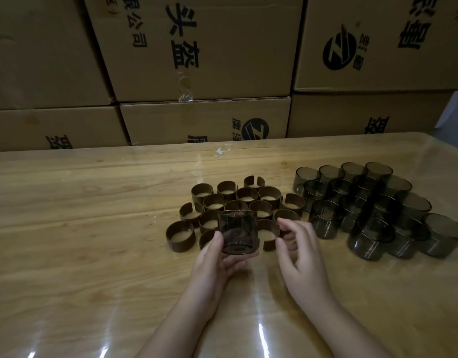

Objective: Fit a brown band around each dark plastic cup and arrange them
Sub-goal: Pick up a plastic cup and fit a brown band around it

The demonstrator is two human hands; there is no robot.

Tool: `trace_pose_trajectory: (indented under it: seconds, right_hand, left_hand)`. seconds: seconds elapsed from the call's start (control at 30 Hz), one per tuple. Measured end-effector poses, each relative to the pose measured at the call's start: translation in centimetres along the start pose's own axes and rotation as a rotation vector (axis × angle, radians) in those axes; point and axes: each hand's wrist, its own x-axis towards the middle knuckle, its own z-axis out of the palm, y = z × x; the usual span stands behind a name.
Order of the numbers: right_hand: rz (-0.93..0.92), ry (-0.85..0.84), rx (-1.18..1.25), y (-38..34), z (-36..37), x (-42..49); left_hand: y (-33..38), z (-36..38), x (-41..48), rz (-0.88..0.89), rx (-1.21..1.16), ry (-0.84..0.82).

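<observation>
Left grip clasps a dark cup upright; right grip pinches a brown band.

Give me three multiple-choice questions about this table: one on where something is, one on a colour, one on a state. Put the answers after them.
1. Where do the loose dark cups stand relative to the brown bands?
A on their right
B on their left
C on top of them

2. What colour is the print on the cardboard boxes?
A red
B black
C white

3. The cup nearest the person is:
A lying on its side
B gripped upright by the left hand
C stacked inside another cup

Answers:
1 A: the cups cluster to the right of the bands.
2 B: the characters and logos are black.
3 B: the left hand curls round its base.
</observation>
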Motion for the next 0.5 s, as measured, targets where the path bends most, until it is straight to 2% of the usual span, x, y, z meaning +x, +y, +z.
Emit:
trace_pose_trajectory:
  seconds: [0.3, 0.5]
  right_hand:
    - [0.076, -0.074, -0.028, 0.8, -0.2, 0.4]
    - [0.107, -0.092, 0.010, 0.5, -0.2, 0.3]
  left_hand:
    - [-0.2, -2.2, -1.3, -0.001, -0.005, -0.026]
    - [0.1, -6.3, -4.3, -0.002, -0.159, 0.016]
